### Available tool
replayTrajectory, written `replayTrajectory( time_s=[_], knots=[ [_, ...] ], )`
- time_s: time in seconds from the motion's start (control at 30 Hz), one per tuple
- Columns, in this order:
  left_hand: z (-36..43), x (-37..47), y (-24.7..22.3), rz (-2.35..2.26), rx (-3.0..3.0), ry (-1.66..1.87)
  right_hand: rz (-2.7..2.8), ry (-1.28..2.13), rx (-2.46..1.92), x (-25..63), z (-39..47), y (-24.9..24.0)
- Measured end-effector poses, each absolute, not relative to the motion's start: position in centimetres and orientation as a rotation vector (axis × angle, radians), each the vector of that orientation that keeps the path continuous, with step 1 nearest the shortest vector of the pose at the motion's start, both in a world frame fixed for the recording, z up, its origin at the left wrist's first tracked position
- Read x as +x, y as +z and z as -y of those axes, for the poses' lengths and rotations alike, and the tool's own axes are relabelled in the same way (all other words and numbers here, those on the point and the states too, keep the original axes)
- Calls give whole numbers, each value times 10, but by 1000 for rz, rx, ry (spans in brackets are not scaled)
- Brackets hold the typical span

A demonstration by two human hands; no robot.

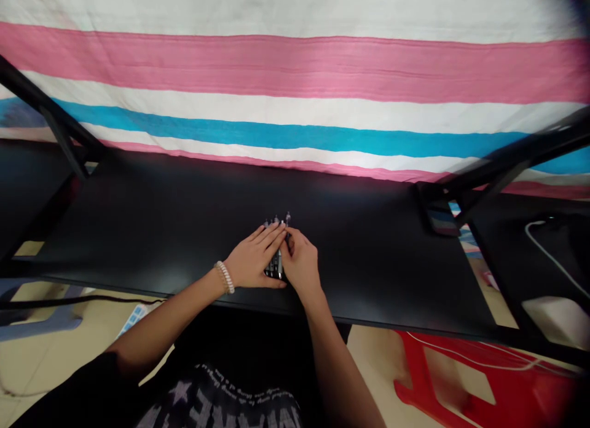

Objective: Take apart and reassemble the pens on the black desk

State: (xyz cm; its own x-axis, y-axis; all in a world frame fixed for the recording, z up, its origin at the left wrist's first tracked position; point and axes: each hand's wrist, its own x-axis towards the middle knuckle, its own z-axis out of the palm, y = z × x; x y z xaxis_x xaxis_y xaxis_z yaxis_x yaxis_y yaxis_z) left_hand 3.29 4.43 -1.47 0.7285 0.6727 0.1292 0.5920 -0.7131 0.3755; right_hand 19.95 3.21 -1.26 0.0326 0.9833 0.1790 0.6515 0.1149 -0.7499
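A bundle of pens lies on the black counter, long axis running away from the person, tips pointing toward the striped cloth hanging behind the counter. Left of the bundle, the left hand, a beaded bracelet at its wrist, rests flat over the pens with fingers stretched forward, its grip spread and pressing down rather than clenched. Right of the bundle, the right hand curls against the pens' side, fingertips pinching them near the tips. A red plastic stool stands on the floor below the counter's right end.
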Motion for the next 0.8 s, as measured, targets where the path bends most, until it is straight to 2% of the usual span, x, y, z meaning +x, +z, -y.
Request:
replayTrajectory(
  time_s=[0.2, 0.57, 0.8],
  knots=[
    [-33, 9, -11, -1046, 2620, 352, 1631, 698, -1545, 175, -26, -16],
    [-32, 9, -14, -1065, 2589, 419, 1387, 863, -1547, 190, 6, -19],
    [-33, 9, -14, -1060, 2576, 446, 1365, 825, -1524, 186, 12, -22]
  ],
)
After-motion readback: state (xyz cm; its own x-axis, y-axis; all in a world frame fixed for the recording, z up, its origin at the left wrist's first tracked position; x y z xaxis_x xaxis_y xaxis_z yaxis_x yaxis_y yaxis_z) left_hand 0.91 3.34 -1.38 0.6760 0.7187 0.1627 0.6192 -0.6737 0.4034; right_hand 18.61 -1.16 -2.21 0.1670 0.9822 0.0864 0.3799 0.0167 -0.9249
